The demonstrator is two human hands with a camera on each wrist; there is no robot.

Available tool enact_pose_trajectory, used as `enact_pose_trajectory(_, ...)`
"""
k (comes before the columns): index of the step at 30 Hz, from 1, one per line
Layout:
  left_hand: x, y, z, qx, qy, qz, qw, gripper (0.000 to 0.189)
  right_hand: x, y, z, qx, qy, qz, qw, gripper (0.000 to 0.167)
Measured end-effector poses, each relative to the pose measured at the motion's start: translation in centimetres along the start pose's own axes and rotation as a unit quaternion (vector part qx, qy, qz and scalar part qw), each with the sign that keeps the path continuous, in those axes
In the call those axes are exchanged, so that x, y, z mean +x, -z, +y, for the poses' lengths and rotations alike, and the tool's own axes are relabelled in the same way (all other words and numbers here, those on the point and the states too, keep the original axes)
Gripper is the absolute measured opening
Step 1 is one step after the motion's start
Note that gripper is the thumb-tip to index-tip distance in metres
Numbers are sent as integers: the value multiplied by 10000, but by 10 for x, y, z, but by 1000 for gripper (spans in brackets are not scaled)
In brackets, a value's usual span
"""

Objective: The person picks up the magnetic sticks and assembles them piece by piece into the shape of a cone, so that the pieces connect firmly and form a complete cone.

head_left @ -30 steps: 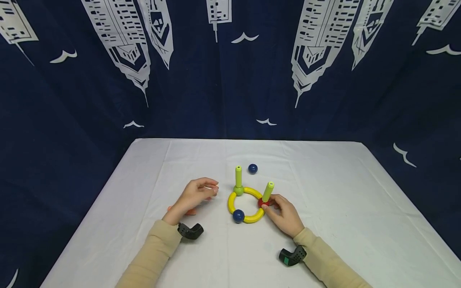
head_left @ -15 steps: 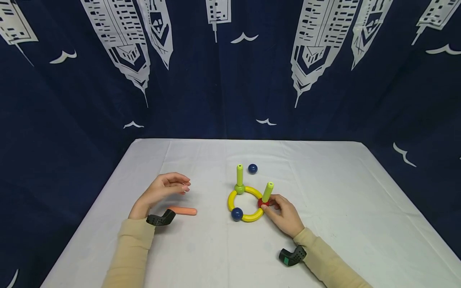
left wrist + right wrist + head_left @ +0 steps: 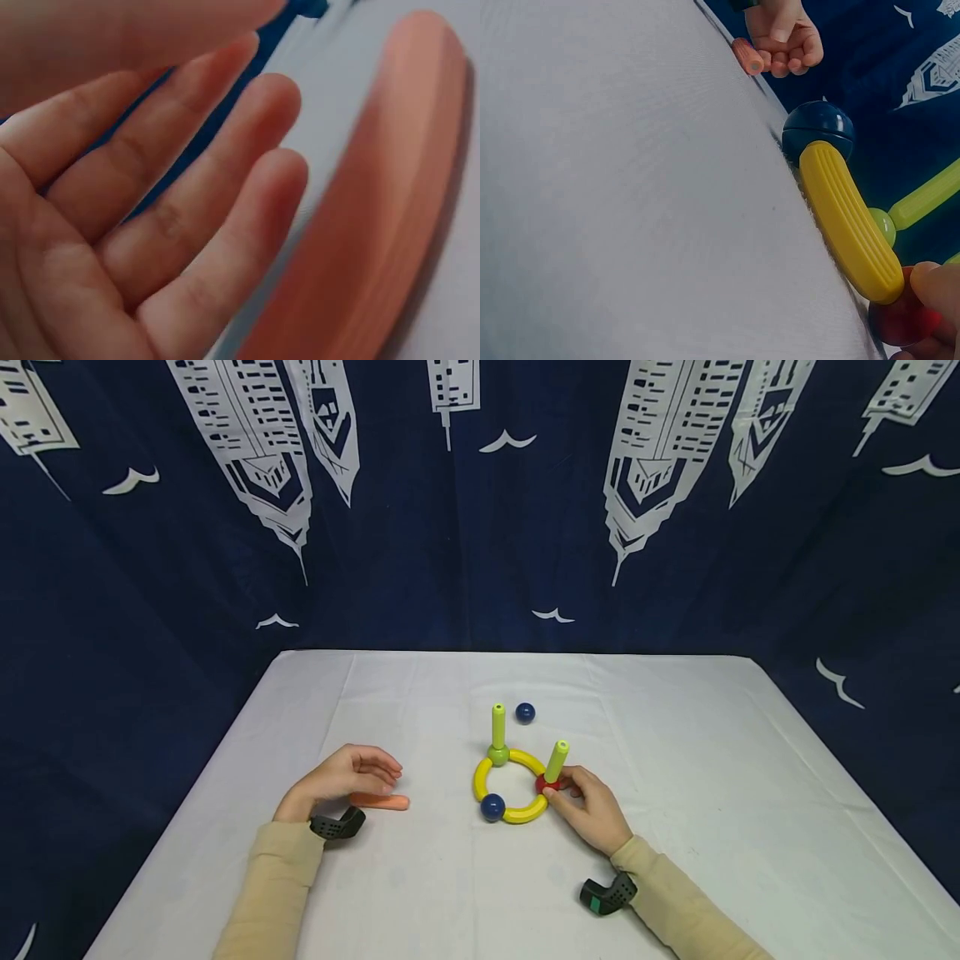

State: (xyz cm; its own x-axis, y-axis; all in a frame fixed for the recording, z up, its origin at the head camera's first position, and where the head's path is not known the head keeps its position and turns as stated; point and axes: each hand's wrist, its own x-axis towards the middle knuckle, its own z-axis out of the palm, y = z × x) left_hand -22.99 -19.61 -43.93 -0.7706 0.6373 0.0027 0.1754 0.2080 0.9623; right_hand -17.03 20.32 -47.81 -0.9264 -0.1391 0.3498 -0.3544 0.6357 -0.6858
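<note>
A ring of yellow curved sticks [image 3: 481, 779] lies on the white cloth, joined by a blue ball [image 3: 492, 807], a green ball [image 3: 498, 755] and a red ball [image 3: 547, 784]. One green stick [image 3: 498, 725] stands up from the green ball; another green stick [image 3: 557, 760] leans above the red one. My right hand [image 3: 597, 814] pinches the red ball between thumb and fingers. To the left, my left hand [image 3: 348, 778] hovers with loosely bent fingers close over an orange stick [image 3: 388, 802]. In the left wrist view the orange stick [image 3: 375, 202], slightly curved, lies beside the fingertips.
A loose blue ball [image 3: 525, 712] sits behind the ring. The white-covered table [image 3: 712, 752] ends at a dark blue curtain [image 3: 465, 543] printed with white buildings and birds.
My left hand has drawn away from the ring to the left, then lowered toward the orange stick. My right hand stays on the red ball; the ring has shifted very slightly.
</note>
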Motion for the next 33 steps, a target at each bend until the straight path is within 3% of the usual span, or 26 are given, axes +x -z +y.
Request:
enact_pose_trajectory(6,2,-9,1,77,569,-189,9982,37,0,0,0,17,-54,-27,10000,27)
enact_pose_trajectory(14,4,-12,6,712,590,-308,9952,33,0,0,-1,15,-100,-42,9999,27)
enact_pose_trajectory(21,8,-11,9,799,309,353,9957,31,0,0,0,-19,-68,-45,10000,28)
enact_pose_trajectory(26,13,-17,19,285,121,977,9947,36,0,0,1,-10,43,-31,10000,27)
enact_pose_trajectory(33,30,-40,29,-570,-531,1372,9875,42,-1,0,0,-178,118,-115,9997,27)
